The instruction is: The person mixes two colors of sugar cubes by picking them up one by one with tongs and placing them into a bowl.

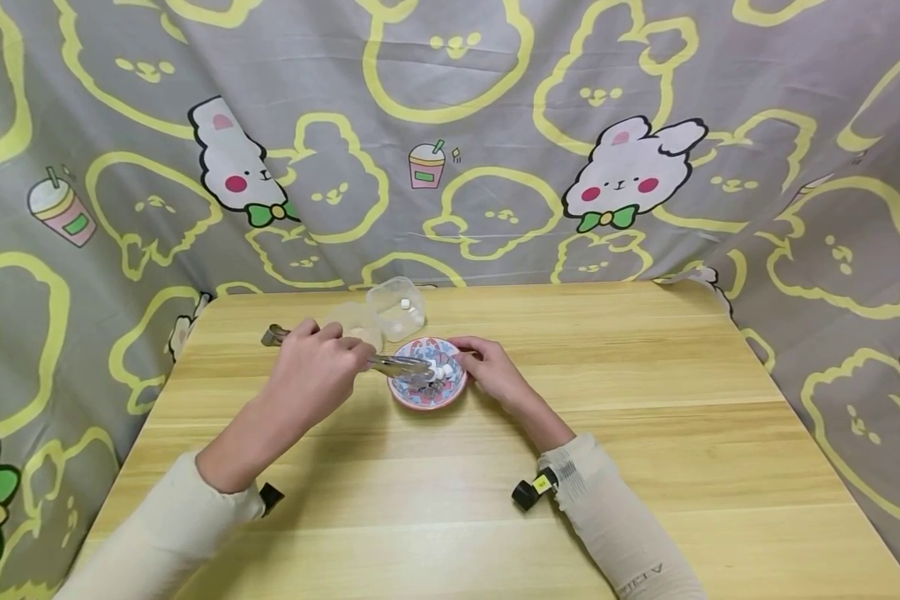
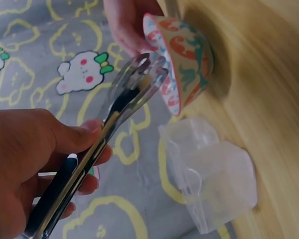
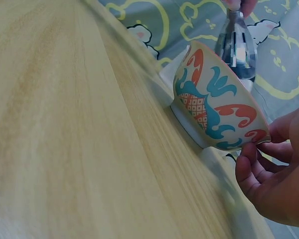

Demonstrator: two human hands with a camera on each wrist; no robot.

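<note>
A patterned bowl [image 1: 429, 398] stands on the wooden table, with several small white pieces [image 1: 442, 372] inside it. My left hand [image 1: 311, 362] grips a pair of metal tongs [image 2: 109, 124], whose tips reach over the bowl and its white pieces. Whether the tips pinch a piece cannot be made out. My right hand [image 1: 491, 371] pinches the bowl's rim on its right side; in the right wrist view the thumb and fingers [image 3: 246, 174] hold the edge. The bowl's outside [image 3: 209, 104] shows red and teal motifs.
Behind the bowl is a clear plastic container [image 1: 396, 310] with a few white pieces in it. A translucent lid or second tub [image 1: 352, 321] lies beside it, partly behind the left hand. A patterned curtain [image 1: 495, 125] hangs along the table's back and sides.
</note>
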